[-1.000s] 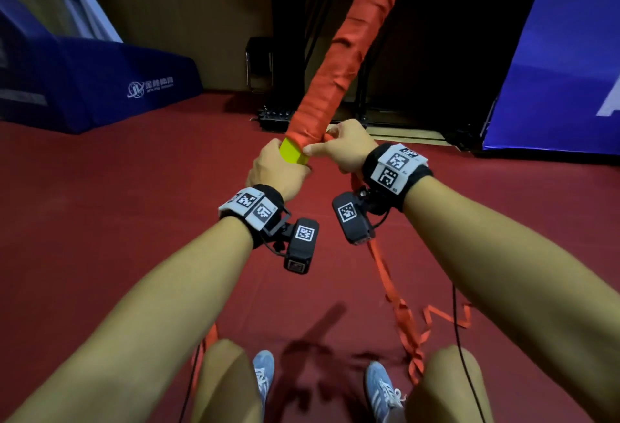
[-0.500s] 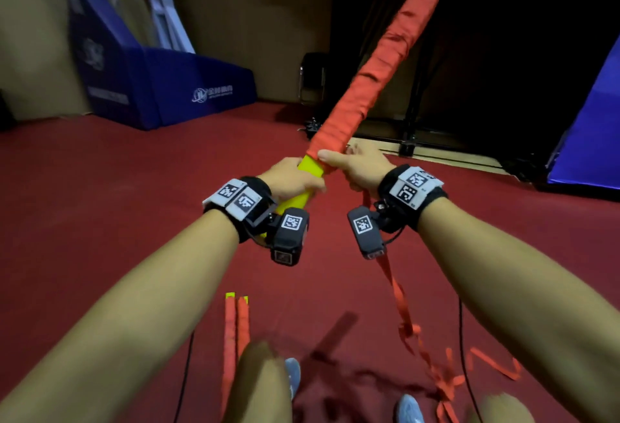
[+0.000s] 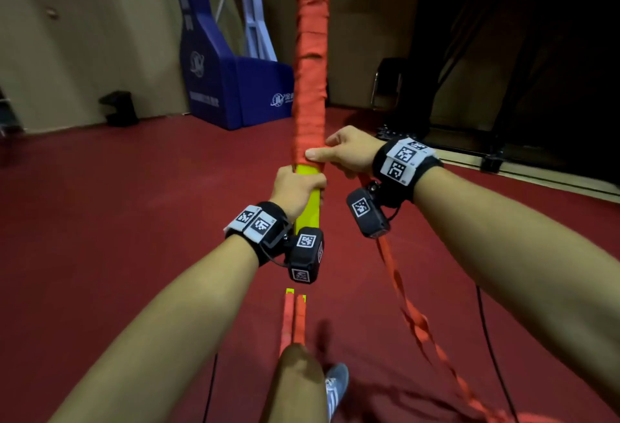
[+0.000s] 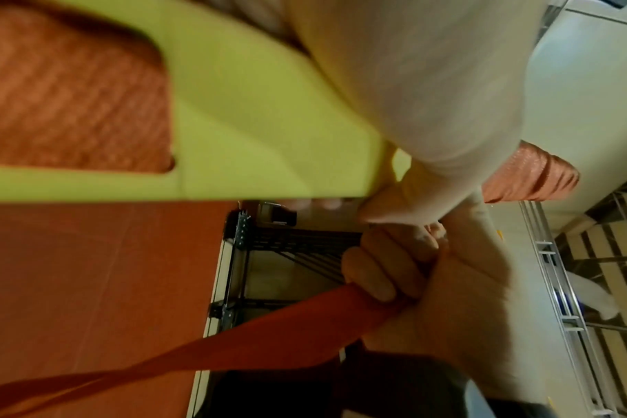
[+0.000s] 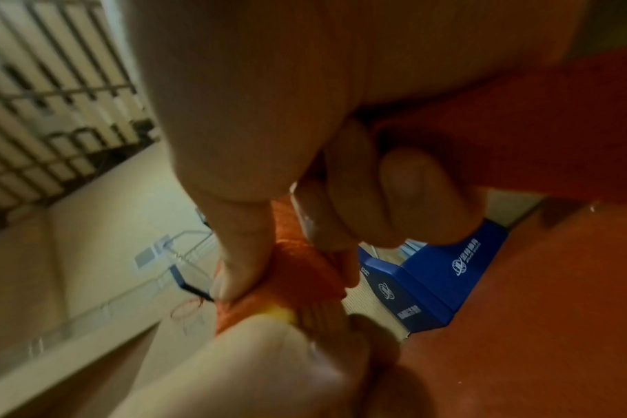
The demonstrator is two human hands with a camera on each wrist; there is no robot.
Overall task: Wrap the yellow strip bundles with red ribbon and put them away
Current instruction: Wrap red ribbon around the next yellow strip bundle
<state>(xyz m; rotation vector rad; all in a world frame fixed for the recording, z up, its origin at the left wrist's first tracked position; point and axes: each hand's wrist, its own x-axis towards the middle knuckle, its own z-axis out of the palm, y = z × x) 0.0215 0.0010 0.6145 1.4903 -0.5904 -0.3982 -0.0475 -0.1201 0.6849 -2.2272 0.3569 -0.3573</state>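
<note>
A long yellow strip bundle (image 3: pixel 310 207) stands almost upright in front of me, wound in red ribbon (image 3: pixel 310 63) from its top down to my hands. My left hand (image 3: pixel 297 187) grips the bare yellow lower end (image 4: pixel 255 118). Just above it my right hand (image 3: pixel 345 154) pinches the ribbon's lowest turn against the bundle, thumb across the front. The loose ribbon tail (image 3: pixel 399 291) leaves that fist (image 4: pixel 383 280) and trails down to the floor at the right. Two wrapped bundles (image 3: pixel 294 318) lie side by side on the floor near my feet.
Red floor all around. A blue padded hoop base (image 3: pixel 235 86) stands at the back left, a small black object (image 3: pixel 119 107) by the wall, dark racks and a chair (image 3: pixel 387 83) at the back right. A black cable (image 3: pixel 489 345) runs along the floor on the right.
The bundle has swung from leaning right to nearly upright, and the view has turned left. More bare yellow shows below my left hand. Both hands keep their hold.
</note>
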